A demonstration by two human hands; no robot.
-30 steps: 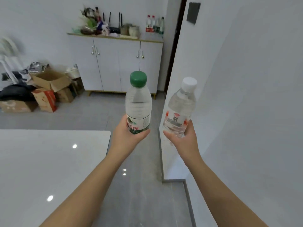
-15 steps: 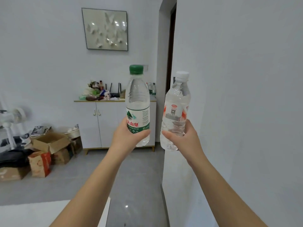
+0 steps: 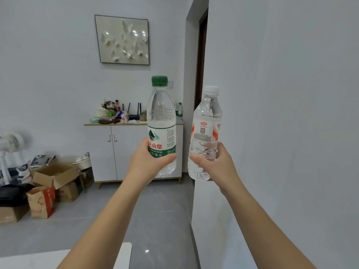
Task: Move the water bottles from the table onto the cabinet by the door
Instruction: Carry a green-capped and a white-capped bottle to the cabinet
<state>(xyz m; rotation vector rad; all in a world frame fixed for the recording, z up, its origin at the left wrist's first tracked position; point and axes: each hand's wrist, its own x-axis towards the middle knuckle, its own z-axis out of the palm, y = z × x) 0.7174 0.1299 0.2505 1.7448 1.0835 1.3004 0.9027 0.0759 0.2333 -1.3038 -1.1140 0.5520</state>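
My left hand (image 3: pixel 144 164) grips a clear water bottle with a green cap and green label (image 3: pixel 161 117), held upright at chest height. A second clear bottle with a white cap and red-white label (image 3: pixel 206 129) is in my right hand (image 3: pixel 217 167), tilted slightly left. Both are raised in front of me. Across the room stands the white cabinet (image 3: pixel 124 152) with a wooden top, beside the dark doorway (image 3: pixel 201 61). More bottles (image 3: pixel 178 109) stand at the right end of its top. The white table corner (image 3: pixel 124 255) shows at the bottom left.
Clutter and a router (image 3: pixel 134 115) fill the cabinet top's left and middle. Cardboard boxes (image 3: pixel 54 175), bags and a white fan (image 3: pixel 11 144) sit on the floor at left. A white wall (image 3: pixel 281 133) runs close along my right. Grey floor (image 3: pixel 155 214) leads to the cabinet.
The view has tilted upward, so the table has dropped almost out of sight and the butterfly picture appeared. Both bottles stay gripped and held up, and the cabinet looks a little nearer.
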